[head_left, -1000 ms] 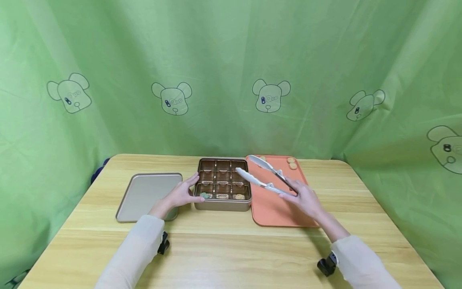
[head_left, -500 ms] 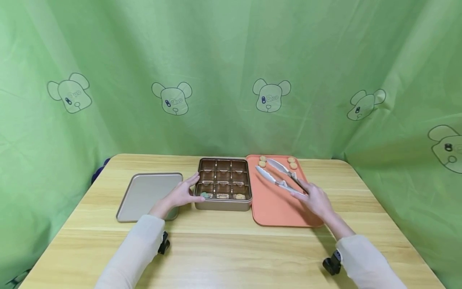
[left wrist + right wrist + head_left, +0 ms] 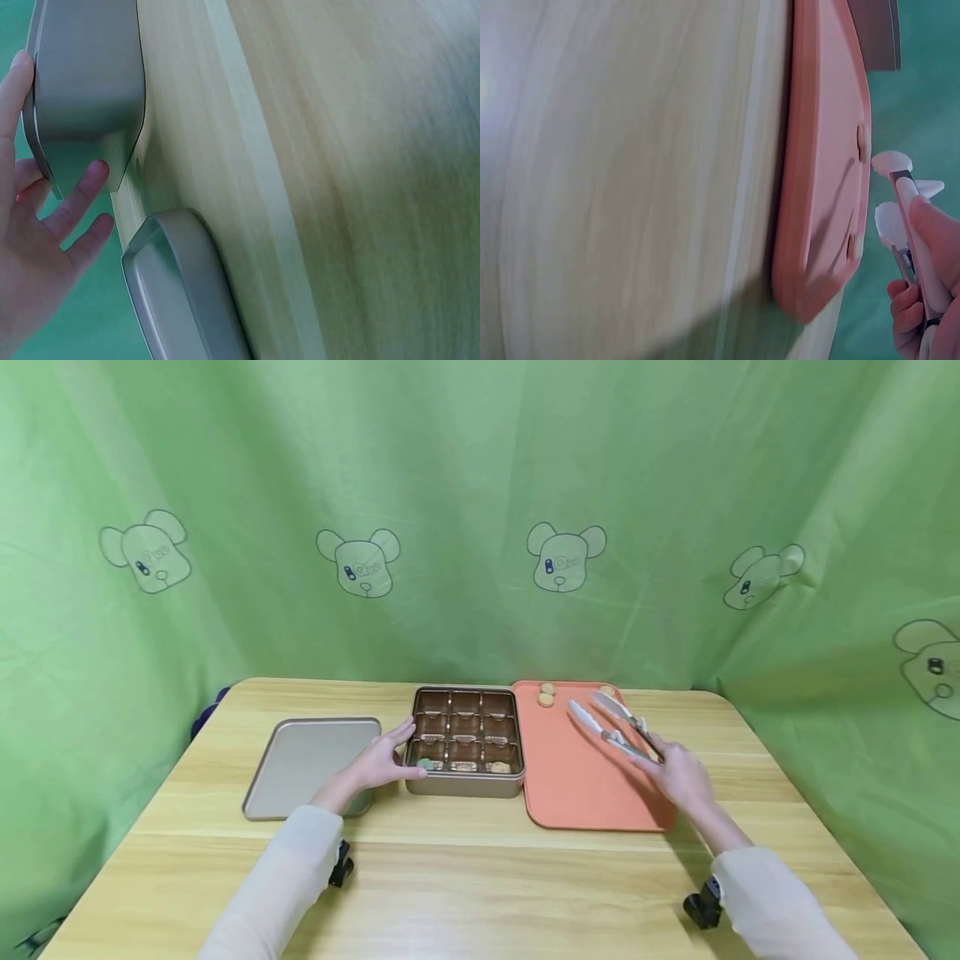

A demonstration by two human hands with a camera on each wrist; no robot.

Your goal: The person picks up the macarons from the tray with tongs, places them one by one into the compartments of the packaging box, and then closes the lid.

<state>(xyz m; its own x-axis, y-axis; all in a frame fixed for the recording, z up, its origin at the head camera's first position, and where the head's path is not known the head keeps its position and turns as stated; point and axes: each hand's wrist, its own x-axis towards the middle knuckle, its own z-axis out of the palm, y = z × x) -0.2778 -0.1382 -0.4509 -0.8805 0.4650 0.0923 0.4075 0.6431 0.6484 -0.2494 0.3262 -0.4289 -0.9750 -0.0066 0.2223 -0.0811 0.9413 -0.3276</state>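
My left hand (image 3: 378, 764) spreads over the left front corner of a grey-brown metal tin (image 3: 465, 787), its thumb at the front rim and the other fingers along the left side. Inside, a brown insert has several compartments; the front row holds a greenish cookie (image 3: 425, 765) and a pale cookie (image 3: 500, 767). My right hand (image 3: 684, 778) grips metal tongs (image 3: 589, 720) with white tips. Their jaws stand apart, with nothing between them, over the back right of an orange tray (image 3: 570, 777). Two round cookies (image 3: 546, 700) lie at the tray's back left; those at the back right are partly hidden behind the tongs.
A shallow grey lid-like tray (image 3: 318, 756) lies left of the tin, partly under my left forearm. The orange tray sits right against the tin's right side. Green cloth (image 3: 465, 610) with bear heads hangs behind the wooden table (image 3: 480, 885).
My right hand has moved the tongs to the right, from beside the tin across to the tray's back right, uncovering the back-left cookies. The left hand stays at the tin.
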